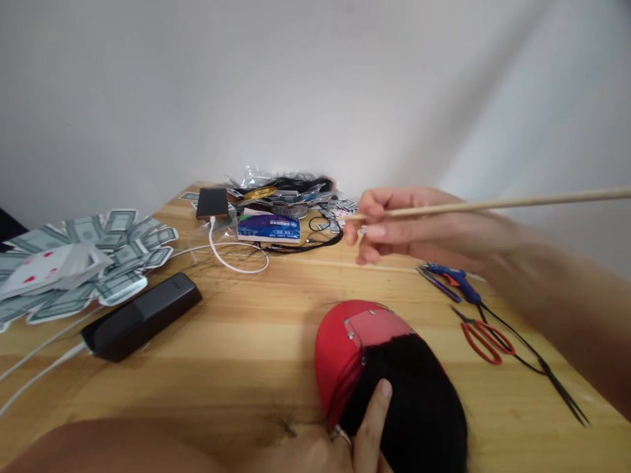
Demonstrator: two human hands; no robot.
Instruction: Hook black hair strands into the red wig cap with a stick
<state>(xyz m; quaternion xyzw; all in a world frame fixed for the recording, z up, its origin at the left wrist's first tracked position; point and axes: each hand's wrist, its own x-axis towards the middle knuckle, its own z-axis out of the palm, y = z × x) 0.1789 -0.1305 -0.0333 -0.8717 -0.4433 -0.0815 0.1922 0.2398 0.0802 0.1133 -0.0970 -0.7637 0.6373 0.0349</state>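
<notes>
Wooden table [236,341], red-handled scissors [473,322], blue tool [456,279], long black case [142,315], blue packet [276,228], partly hair-covered red dome [332,341]

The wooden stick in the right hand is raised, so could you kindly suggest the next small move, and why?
I would probably lower the wooden stick toward the pink patch beside the black hair: the right hand holds it clear of the red head form, while the left hand lies a finger over the hair.
</notes>
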